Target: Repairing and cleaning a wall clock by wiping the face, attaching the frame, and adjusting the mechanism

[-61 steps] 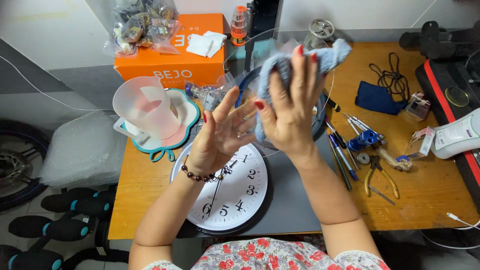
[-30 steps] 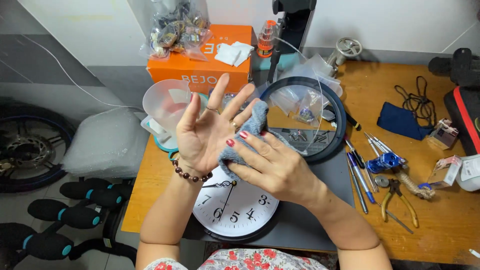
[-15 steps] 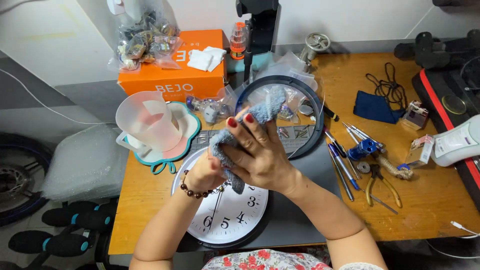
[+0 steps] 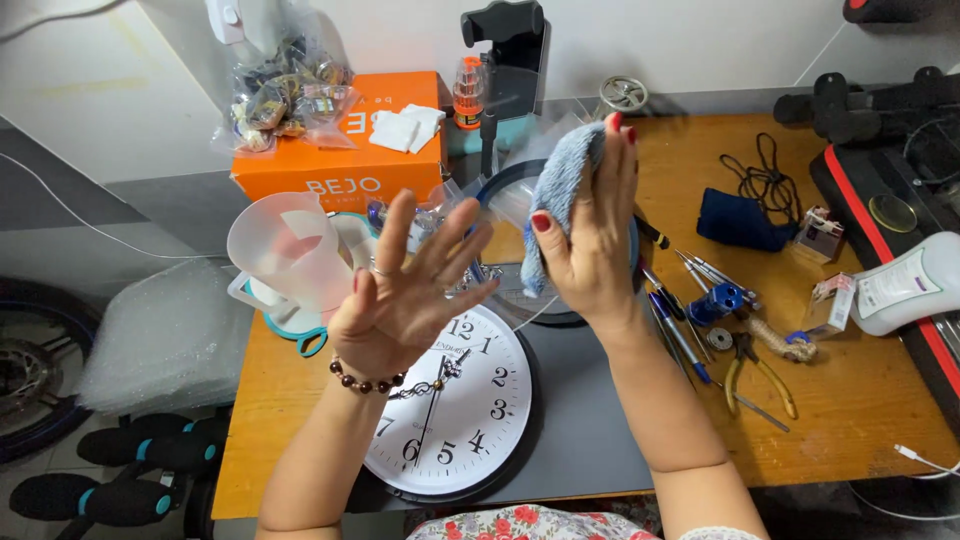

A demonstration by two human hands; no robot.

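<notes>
Nearest to me, a round white wall clock point(image 4: 450, 405) is lying face up on the grey mat point(image 4: 590, 430) that is covering the middle of the wooden worktop point(image 4: 850, 400), flat so its face is staying within reach. Above it I am holding my left hand point(image 4: 405, 300) fully spread, fingers fanned, palm turned up and gripping nothing. My right hand point(image 4: 590, 235) is raised just beside it, thumb and fingers closing around a blue-grey cloth point(image 4: 555, 205) that is draping down over the palm side, bunched so that a pad of it is facing my left hand. Right of my forearm, pens, pliers point(image 4: 760, 375) and small tools are lying loose together. Behind my hands a dark round frame point(image 4: 545, 300), possibly the clock's front ring with its clear cover, is resting on the worktop, partly hidden. A translucent measuring jug point(image 4: 285, 250) is standing at the left, and an orange box point(image 4: 340, 140) is sitting against the wall.
</notes>
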